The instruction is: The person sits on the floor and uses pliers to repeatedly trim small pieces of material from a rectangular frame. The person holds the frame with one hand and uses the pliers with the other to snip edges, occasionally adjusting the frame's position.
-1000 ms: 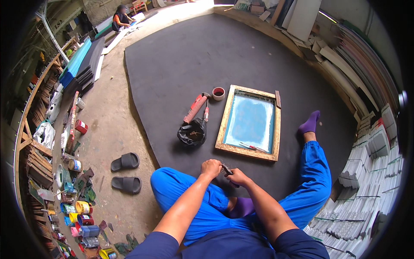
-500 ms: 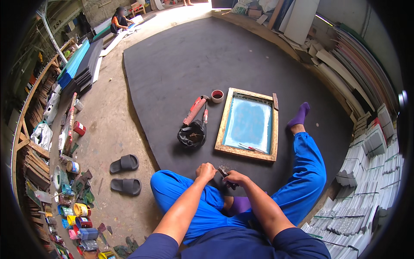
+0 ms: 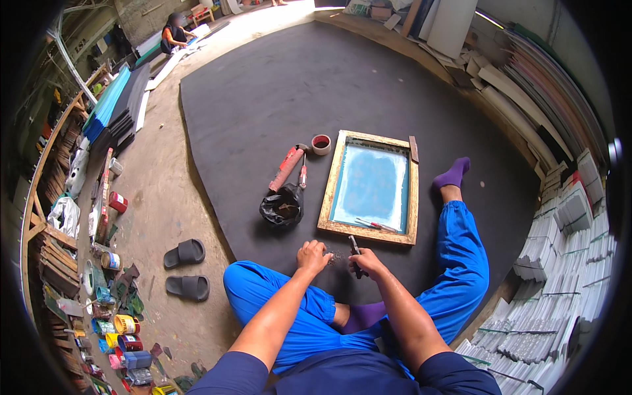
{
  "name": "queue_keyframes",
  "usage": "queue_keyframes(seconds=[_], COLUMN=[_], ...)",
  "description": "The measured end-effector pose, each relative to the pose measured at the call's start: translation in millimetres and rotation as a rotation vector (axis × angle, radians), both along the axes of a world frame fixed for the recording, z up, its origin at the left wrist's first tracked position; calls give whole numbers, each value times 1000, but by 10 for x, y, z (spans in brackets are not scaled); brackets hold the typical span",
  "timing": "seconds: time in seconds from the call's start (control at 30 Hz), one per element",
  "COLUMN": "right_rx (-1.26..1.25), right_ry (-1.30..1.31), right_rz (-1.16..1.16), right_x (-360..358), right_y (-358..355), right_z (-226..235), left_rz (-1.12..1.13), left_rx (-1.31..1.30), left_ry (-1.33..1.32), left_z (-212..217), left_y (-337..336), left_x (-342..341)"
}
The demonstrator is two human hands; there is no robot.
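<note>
Two blue trouser legs (image 3: 464,243): the left one is folded in close, the right one reaches out to the right. A purple sock (image 3: 363,317) shows between them.
Right hand (image 3: 368,261): its fingers are closed round the dark pliers (image 3: 354,247).
Pliers: they are in the right hand, just short of the wooden frame. Their long way runs away from the body, with the top end leaning a little left. From the right fingers, that end sticks out ahead.
Left hand (image 3: 313,257): it is low by the black mat (image 3: 263,105), fingers bent. I cannot tell if the tips pinch anything.
Gap between hands: from the left fingers, the pliers lie to the right, near but not touching. Small gray crumbs (image 3: 339,257) lie in between.
Black bag (image 3: 268,212): it sits open, ahead of the left hand and a bit left.
Wooden frame (image 3: 334,176): it lies flat past the pliers, with a blue and white sheet (image 3: 368,181) inside.
Red-handled screwdriver (image 3: 303,174): it lies just past the bag.
Tape roll (image 3: 321,152): it is farther off, near the frame's top left corner.
Another person (image 3: 175,36): they are low down, far away at the top left.
</note>
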State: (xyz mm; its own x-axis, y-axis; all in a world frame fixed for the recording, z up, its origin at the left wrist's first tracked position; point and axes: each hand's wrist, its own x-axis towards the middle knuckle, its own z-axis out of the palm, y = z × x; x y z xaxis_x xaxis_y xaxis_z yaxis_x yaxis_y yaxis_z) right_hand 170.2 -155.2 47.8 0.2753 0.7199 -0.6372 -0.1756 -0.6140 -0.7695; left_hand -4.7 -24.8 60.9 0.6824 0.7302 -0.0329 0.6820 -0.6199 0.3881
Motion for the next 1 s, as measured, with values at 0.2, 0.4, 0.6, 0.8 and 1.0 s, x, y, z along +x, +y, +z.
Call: queue_keyframes(seconds=[0.2,0.4,0.6,0.8,1.0], right_rx=[0,-87,-109,-162,-208], right_ry=[-45,-8,12,2,-31], right_rz=[-39,-167,-112,-77,2], right_x=[154,174,214,239,291], right_y=[-68,-12,103,273,377], right_z=[-45,52,68,85,26], left_rz=[-157,-169,-159,-153,-150], left_rx=[160,117,104,107,93], left_ry=[-170,-33,-9,-24,-68], left_z=[-31,-148,-241,-282,-307], left_y=[-61,-106,-123,-128,-118], left_x=[144,200,232,221,213])
